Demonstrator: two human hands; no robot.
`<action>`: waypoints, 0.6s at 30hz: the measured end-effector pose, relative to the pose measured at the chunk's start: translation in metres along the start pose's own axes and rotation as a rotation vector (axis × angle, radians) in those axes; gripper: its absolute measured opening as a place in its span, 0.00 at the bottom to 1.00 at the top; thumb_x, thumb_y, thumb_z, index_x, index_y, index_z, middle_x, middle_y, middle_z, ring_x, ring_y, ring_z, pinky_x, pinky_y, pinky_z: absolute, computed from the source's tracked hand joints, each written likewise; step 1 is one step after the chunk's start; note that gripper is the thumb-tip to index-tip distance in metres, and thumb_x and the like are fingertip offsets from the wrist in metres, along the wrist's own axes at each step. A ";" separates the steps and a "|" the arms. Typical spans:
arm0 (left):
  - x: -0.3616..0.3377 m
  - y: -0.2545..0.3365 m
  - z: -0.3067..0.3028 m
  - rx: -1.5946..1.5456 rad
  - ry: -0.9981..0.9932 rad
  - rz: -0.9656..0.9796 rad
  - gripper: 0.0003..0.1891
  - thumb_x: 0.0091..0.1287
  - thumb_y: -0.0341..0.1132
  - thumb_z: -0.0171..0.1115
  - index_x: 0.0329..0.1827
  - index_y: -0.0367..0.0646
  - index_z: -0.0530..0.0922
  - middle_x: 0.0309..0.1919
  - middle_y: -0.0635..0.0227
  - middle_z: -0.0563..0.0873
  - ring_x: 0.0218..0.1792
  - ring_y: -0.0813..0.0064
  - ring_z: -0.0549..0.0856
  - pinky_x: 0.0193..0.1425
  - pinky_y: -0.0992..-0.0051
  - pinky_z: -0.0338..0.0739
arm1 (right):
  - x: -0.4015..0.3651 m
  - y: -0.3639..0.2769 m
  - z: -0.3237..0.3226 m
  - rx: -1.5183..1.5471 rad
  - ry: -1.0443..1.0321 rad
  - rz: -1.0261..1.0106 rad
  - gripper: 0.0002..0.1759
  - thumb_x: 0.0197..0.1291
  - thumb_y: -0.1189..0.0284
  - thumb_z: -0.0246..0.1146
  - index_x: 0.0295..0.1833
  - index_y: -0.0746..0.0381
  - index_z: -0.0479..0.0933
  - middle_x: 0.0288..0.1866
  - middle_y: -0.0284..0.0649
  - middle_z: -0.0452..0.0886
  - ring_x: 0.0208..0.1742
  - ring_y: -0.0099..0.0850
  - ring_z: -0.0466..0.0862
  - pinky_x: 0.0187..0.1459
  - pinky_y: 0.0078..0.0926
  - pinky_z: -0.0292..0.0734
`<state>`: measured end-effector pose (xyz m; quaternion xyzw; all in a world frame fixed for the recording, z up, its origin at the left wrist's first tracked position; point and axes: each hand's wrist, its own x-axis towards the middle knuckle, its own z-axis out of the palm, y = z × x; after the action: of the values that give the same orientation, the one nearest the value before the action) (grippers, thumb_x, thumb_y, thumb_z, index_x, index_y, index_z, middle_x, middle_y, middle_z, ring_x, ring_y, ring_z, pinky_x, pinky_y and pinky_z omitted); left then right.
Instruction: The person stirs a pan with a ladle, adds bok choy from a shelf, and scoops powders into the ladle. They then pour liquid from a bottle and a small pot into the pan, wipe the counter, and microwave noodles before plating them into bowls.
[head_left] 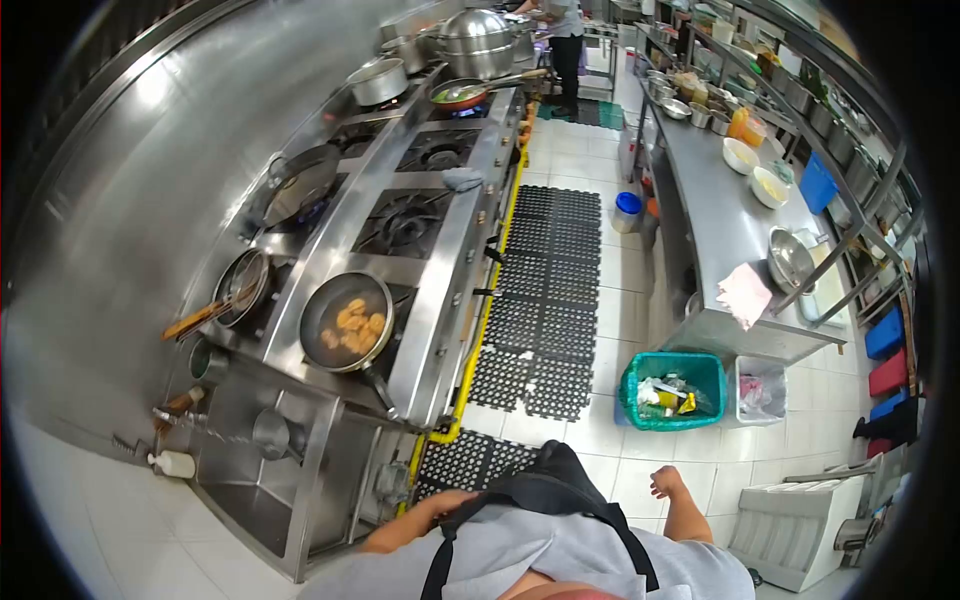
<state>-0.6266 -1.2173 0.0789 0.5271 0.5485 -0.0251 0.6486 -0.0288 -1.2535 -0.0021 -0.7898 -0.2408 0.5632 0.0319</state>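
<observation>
My left hand (447, 502) is low beside my black apron (540, 490), its fingers fairly flat toward the apron's edge. Nothing shows in it. My right hand (667, 482) hangs out to the right over the white floor, its fingers curled in with no object visible. Ahead on the left, a frying pan (318, 308) with browned pieces of food (353, 327) sits on the front burner. Its dark handle (379, 388) points back toward me. Neither hand touches the pan.
A sink (245, 490) lies at left, with a yellow pipe (466, 385) along the stove front. Black mats (540, 300) cover the aisle. Right stand a steel counter (690, 200), a green-lined bin (630, 395) and a white bin (757, 405). A person (566, 50) stands at the far end.
</observation>
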 end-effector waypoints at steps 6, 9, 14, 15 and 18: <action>0.196 0.054 -0.043 0.746 -0.217 0.079 0.25 0.67 0.49 0.47 0.49 0.37 0.82 0.54 0.47 0.81 0.57 0.53 0.80 0.62 0.61 0.71 | 0.011 0.008 -0.057 0.305 0.213 0.162 0.15 0.60 0.72 0.55 0.47 0.72 0.73 0.36 0.53 0.83 0.29 0.44 0.86 0.27 0.43 0.83; 0.236 0.104 -0.054 0.711 -0.172 0.182 0.25 0.66 0.47 0.46 0.49 0.35 0.81 0.54 0.49 0.82 0.57 0.53 0.79 0.63 0.61 0.71 | 0.041 -0.026 -0.074 0.309 0.193 0.136 0.15 0.60 0.72 0.55 0.49 0.70 0.72 0.35 0.52 0.83 0.26 0.42 0.85 0.25 0.41 0.82; 0.298 0.162 -0.081 0.541 -0.188 0.118 0.25 0.67 0.47 0.50 0.60 0.40 0.76 0.63 0.53 0.75 0.65 0.56 0.74 0.68 0.64 0.66 | 0.085 -0.129 -0.090 0.148 0.181 -0.103 0.14 0.60 0.68 0.58 0.46 0.68 0.73 0.32 0.47 0.84 0.25 0.37 0.85 0.23 0.36 0.81; 0.310 0.179 -0.090 0.530 -0.192 0.122 0.25 0.67 0.47 0.50 0.60 0.40 0.76 0.63 0.53 0.75 0.65 0.56 0.74 0.68 0.64 0.66 | 0.092 -0.154 -0.094 0.093 0.189 -0.153 0.14 0.61 0.68 0.58 0.46 0.68 0.74 0.32 0.47 0.84 0.25 0.36 0.85 0.23 0.35 0.81; 0.354 0.234 -0.121 0.515 -0.202 0.182 0.24 0.67 0.45 0.49 0.59 0.40 0.77 0.62 0.51 0.76 0.63 0.57 0.75 0.69 0.64 0.66 | 0.125 -0.206 -0.115 0.140 0.194 -0.184 0.13 0.61 0.69 0.59 0.47 0.67 0.74 0.32 0.47 0.83 0.23 0.34 0.84 0.22 0.33 0.80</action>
<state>-0.4260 -0.8347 -0.0096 0.7164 0.4071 -0.1575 0.5443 0.0356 -0.9944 -0.0035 -0.8109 -0.2683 0.4944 0.1613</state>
